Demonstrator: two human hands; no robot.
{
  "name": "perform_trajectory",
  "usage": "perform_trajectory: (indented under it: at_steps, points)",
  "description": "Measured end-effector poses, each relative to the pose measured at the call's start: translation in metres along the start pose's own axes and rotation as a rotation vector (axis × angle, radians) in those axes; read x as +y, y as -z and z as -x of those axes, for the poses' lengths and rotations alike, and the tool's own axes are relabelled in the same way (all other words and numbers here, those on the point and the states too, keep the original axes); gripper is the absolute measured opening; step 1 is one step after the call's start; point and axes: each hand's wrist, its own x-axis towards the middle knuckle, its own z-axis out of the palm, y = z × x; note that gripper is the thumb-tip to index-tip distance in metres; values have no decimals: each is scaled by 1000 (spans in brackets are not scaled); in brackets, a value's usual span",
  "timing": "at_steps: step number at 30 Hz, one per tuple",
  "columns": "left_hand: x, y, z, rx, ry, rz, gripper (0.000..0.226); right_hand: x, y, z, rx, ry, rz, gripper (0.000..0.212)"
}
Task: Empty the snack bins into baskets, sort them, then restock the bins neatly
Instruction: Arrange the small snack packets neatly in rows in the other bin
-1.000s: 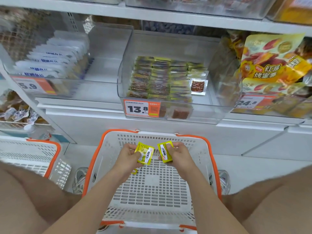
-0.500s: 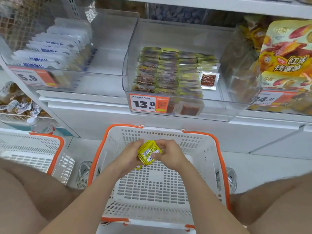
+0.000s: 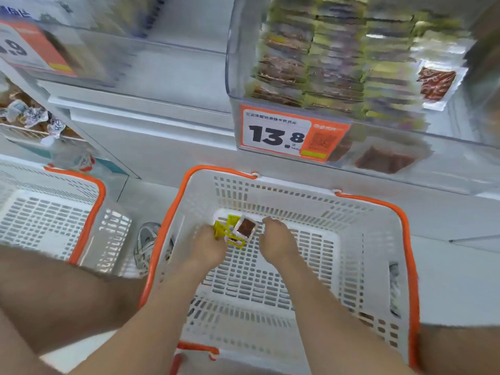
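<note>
Down in the white basket with an orange rim [image 3: 405,228], my left hand [image 3: 209,246] grips a small bunch of yellow snack packets [image 3: 232,231]; one of them shows a brown window. My right hand [image 3: 276,239] hovers just right of the packets with loosely bent fingers and holds nothing. Above the basket a clear bin [image 3: 338,63] is filled with rows of the same yellow and brown packets. A price tag reading 13.8 [image 3: 284,133] is on its front.
A second white basket with an orange rim [image 3: 92,212] stands on the floor to the left. Another clear bin [image 3: 108,50] with an orange price tag sits on the upper left shelf. A shoe [image 3: 147,244] and my bare knees flank the basket.
My hands have dropped from above the basket down to its floor. The right hand has let go of the packets, which the left hand now holds alone. The view has moved closer.
</note>
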Motion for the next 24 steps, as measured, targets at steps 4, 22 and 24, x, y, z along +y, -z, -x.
perform_trajectory:
  at_steps: [4, 22, 24]
  points:
    - [-11, -25, -9, -131, 77, 54, 29, -22, -40, -12, -26, 293, 180, 80]
    - [-17, -32, -17, -86, 216, 484, 7, 16, -10, 5, 271, 283, -68, 31]
    - [-2, -31, -11, -92, 169, 637, 10, 4, -5, 20, 294, 362, -138, 33]
